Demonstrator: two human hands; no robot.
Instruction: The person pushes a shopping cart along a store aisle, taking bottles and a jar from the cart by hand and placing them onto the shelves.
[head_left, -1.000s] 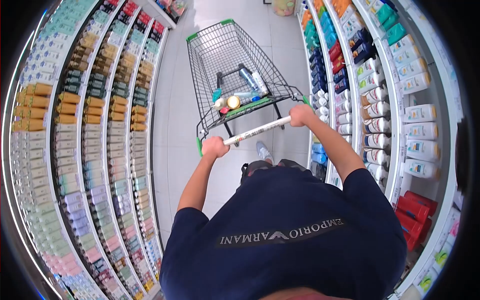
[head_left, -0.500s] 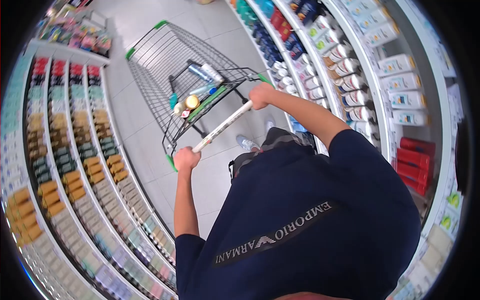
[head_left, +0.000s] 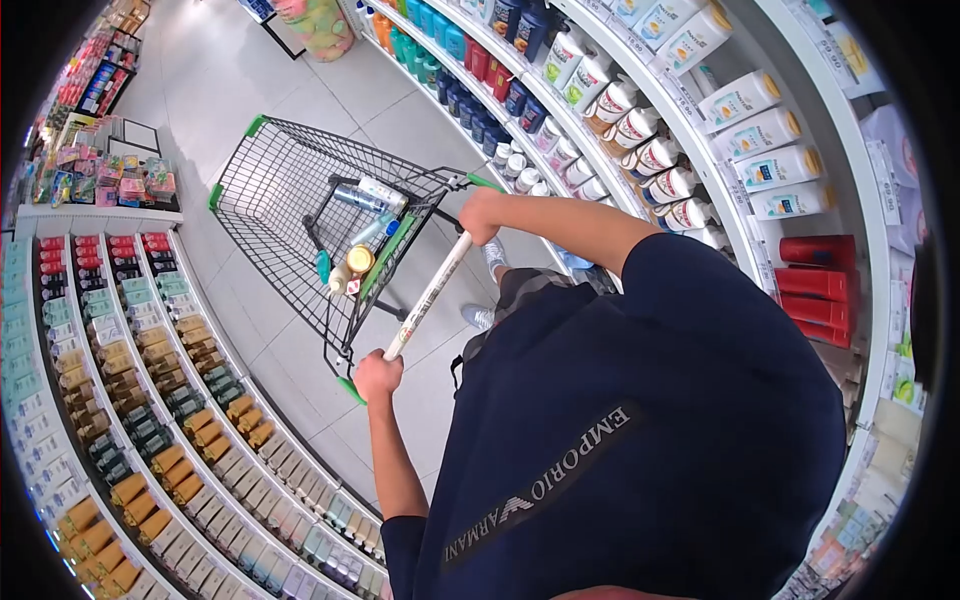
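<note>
Both hands are closed round the white handle bar (head_left: 432, 295) of a wire shopping cart (head_left: 272, 222) with green corner pieces. My left hand (head_left: 379, 375) grips its near left end, and my right hand (head_left: 481, 215) wraps the far right end. At the handle side of the cart lie a blue-and-silver cylinder (head_left: 358, 198), a white cylinder (head_left: 384, 193), a round container with a yellowish top (head_left: 360, 260), and a pale bottle with a blue cap (head_left: 374, 233). Beside them is a turquoise-topped item (head_left: 323, 267). Labels are too small to read.
Curved-looking shelves of tubes and boxes (head_left: 190, 440) line the left. Bottles (head_left: 655, 160) and red packs (head_left: 815, 300) fill the right shelves. Pale tiled floor (head_left: 190, 90) runs ahead, with a display of small colourful packs (head_left: 110, 175) at left and a patterned bin-like object (head_left: 315, 25) beyond.
The cart now appears further left and turned more to the left, with my hands still on its bar. More of the aisle ahead shows, and my feet have shifted.
</note>
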